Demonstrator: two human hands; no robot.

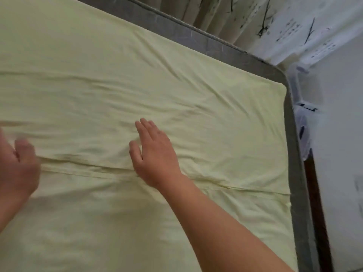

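- The left hand (18, 167) sits at the left edge of the view, blurred, its fingers curled down onto the sheet (176, 91) right where a folded edge (94, 170) begins; whether it pinches the cloth or only rests on it I cannot tell
- That folded edge runs as a long line from the left hand's fingers, under the heel of the right hand and on towards the mattress side; it likely marks where one layer of sheet lies over another, and both hands sit along it, probably to hold it straight
- The right hand (155, 154) lies flat on the sheet, fingers (146, 130) straight and close together, thumb a little out to the side, grasping nothing; the palm presses down, which looks like smoothing the wrinkles that fan out beyond its fingertips
- The sheet is spread under and all around both hands, covering the mattress (294, 154); its corner, beyond and to the right of the right hand, stops short of the mattress corner, so a grey edge shows
- Further right of the right hand stand a dark bed frame (316, 203) and a pale wall (341, 75), with a curtain (206, 14) beyond the far mattress edge
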